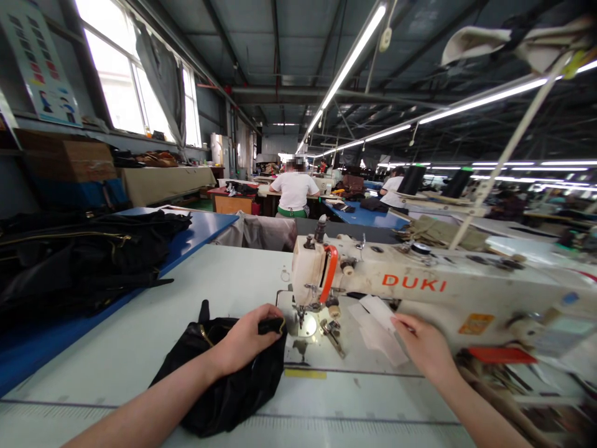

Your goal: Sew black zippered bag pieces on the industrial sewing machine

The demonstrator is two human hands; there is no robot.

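Head view: left hand (242, 339) pinches the rim of the black bag (233, 389), by the sewing machine (420, 283) near the front edge of the worktop (140, 348); soft, limp, light, best gripped at its seam; right hand (420, 345) fingers lie together on white slips (377, 330), grip unclear.

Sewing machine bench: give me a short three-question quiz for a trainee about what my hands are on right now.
1. True or false: the left hand grips the black bag.
2. What does the right hand touch? A) white pieces B) scissors C) a thread cone
3. Fill in: the sewing machine is lettered ____ in red.
Key: 1 true; 2 A; 3 DUKI.
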